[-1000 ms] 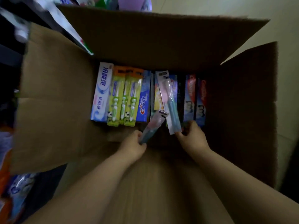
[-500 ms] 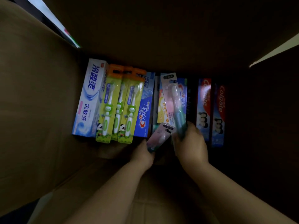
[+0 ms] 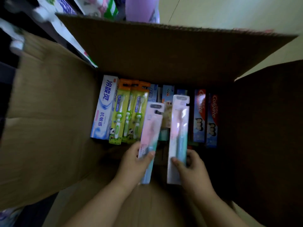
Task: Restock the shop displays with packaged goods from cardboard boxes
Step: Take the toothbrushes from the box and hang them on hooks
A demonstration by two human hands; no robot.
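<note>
An open cardboard box (image 3: pixel 49 122) holds toothpaste cartons and toothbrush packs. My left hand (image 3: pixel 131 166) grips a pink-and-teal toothbrush pack (image 3: pixel 150 128) by its lower end, lifted above the goods. My right hand (image 3: pixel 191 171) grips a second, matching toothbrush pack (image 3: pixel 178 126), held upright beside the first. Below them lie a white-and-blue toothpaste carton (image 3: pixel 105 108), several green children's toothbrush packs (image 3: pixel 129 112) and two Colgate cartons (image 3: pixel 206 117).
The box's four flaps stand open, the far flap (image 3: pixel 164 51) rising tall. Shop shelves with packaged goods (image 3: pixel 98 7) sit beyond the box at top left. Pale floor (image 3: pixel 229 13) shows at top right.
Both hands have lifted their toothbrush packs up out of the box and brought them parallel. My head has pulled back, so the box flaps and shelves show again.
</note>
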